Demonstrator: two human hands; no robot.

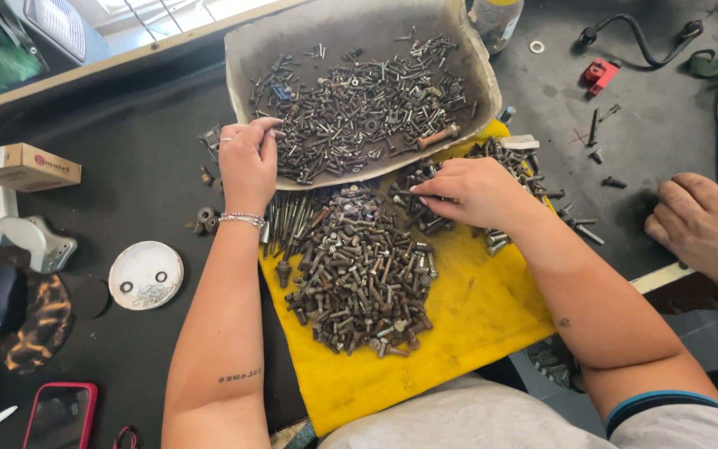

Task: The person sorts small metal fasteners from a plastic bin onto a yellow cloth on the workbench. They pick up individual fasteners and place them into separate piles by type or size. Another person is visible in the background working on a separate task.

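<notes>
From the head camera, the left hand (248,164) rests on the lower-left rim of the grey tray (243,91), fingers curled over the edge and closed on it, apparently steadying the tray so its load of screws (359,108) stays put. At three o'clock from it, the right hand (474,191) lies on the bolts (359,283) heaped on the yellow cloth (467,333), thumb and forefinger pinched together on one small bolt whose long axis I cannot tell. The heap stretches from twelve to six o'clock; many bolts at its top lie lengthwise that way. Another person's hand (704,224) rests on the black desk (143,166) at three o'clock.
</notes>
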